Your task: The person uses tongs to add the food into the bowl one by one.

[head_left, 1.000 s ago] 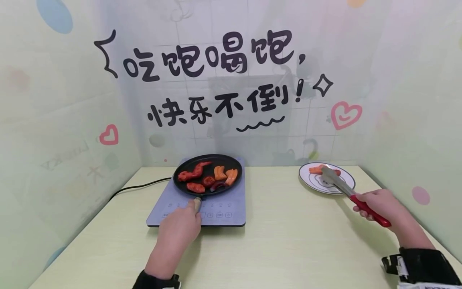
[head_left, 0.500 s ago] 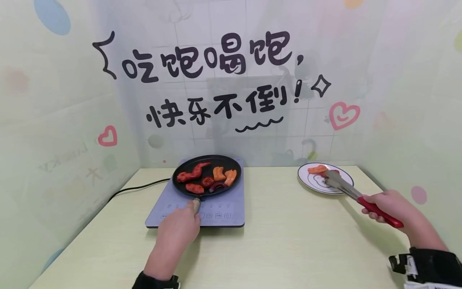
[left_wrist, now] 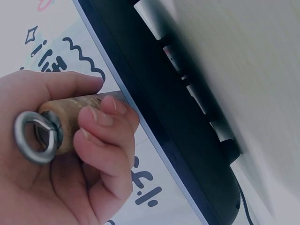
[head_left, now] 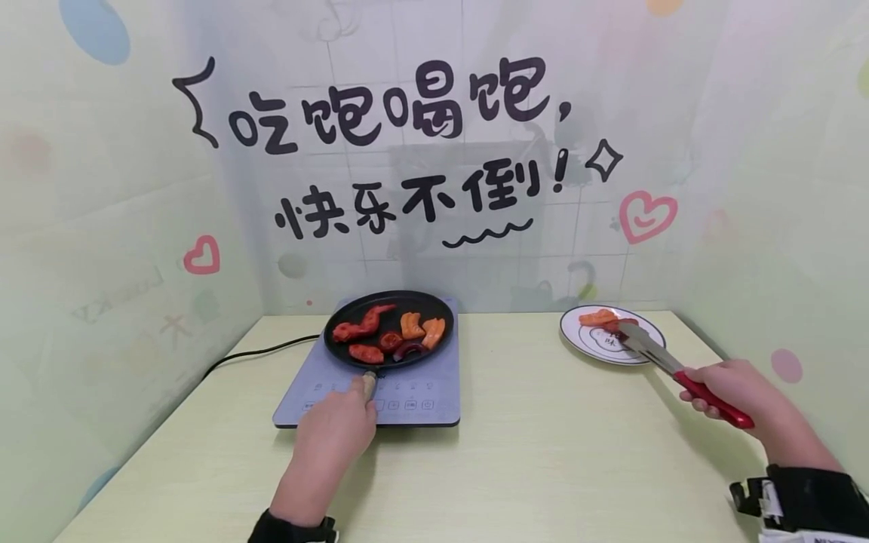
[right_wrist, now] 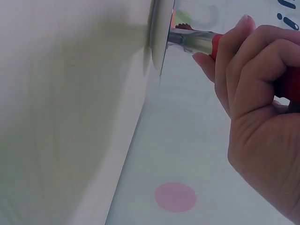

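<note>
My left hand grips the wooden handle of a black frying pan, fingers curled round it, with a metal hanging ring at its end. In the pan lie a red chicken wing, two orange pieces, and several reddish pieces. At the right, my right hand holds metal tongs by their red grips. Their tips are over a white plate, at a red piece beside an orange piece. Whether the tips pinch the red piece I cannot tell.
Under the pan is a flat induction cooktop with touch buttons. Its black cord runs off to the left. Printed walls close in the pale table at the back and both sides.
My right hand and the tongs have shifted right, the tips sliding over the plate and exposing more of the red piece. My left hand and the pan stay put, apart from slight camera drift.
</note>
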The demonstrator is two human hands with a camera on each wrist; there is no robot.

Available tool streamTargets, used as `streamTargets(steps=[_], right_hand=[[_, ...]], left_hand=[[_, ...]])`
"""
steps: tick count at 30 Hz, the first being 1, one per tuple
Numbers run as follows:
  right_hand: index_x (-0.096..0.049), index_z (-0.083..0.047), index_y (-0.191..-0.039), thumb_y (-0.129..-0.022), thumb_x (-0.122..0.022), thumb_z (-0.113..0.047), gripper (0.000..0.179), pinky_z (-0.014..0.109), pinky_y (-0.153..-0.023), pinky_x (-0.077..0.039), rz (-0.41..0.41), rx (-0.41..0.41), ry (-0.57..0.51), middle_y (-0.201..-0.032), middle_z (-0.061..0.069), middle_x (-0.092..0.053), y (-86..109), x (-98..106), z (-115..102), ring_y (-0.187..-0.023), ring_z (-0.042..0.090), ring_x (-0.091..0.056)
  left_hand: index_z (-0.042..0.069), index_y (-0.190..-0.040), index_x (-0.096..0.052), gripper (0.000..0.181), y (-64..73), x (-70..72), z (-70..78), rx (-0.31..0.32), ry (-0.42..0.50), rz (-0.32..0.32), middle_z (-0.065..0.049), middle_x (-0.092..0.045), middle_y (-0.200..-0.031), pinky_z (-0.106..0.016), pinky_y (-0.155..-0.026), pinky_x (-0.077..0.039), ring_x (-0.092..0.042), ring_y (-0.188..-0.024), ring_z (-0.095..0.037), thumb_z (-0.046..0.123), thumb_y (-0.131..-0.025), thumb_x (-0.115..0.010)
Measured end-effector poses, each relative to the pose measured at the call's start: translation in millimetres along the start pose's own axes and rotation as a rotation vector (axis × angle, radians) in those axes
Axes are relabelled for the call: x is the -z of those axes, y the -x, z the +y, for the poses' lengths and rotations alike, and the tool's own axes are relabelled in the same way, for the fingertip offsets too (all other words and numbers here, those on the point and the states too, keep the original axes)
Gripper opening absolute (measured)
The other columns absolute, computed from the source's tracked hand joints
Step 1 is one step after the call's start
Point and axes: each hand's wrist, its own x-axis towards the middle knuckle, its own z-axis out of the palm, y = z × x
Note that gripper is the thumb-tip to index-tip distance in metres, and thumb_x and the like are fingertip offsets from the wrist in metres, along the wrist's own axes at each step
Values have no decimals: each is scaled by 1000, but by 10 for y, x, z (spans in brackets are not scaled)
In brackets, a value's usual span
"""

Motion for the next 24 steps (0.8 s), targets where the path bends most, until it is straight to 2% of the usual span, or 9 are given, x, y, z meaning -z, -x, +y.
streamTargets(steps=[10,15,24], right_hand=[[-43,20,-139,-115,-36,-21,48,20,-61,-53,40,5,-33,-85,-3,-73,-86,-123,14,-64,4,-60],[-37,23,-141,-114,-35,-20,51,19,-62,-55,39,-6,-48,-85,-3,-73,-102,-130,15,-65,4,-61],[-36,23,-142,-114,-35,-20,52,19,-62,-55,42,-5,-40,-85,-3,-74,-115,-139,15,-66,4,-61]], left_hand=[[9,-159,-50,56,-6,6,-17,-8,0,-11,-31,-67,-138,-43,-56,-46,-64,-75,-31,28,-107,-58],[9,-159,-50,56,-6,8,-5,-11,0,-7,-32,-69,-133,-42,-54,-44,-61,-71,-29,28,-107,-58],[9,-158,-51,55,-5,0,-19,-10,-2,0,-32,-70,-132,-45,-56,-48,-66,-76,-32,28,-107,-59]])
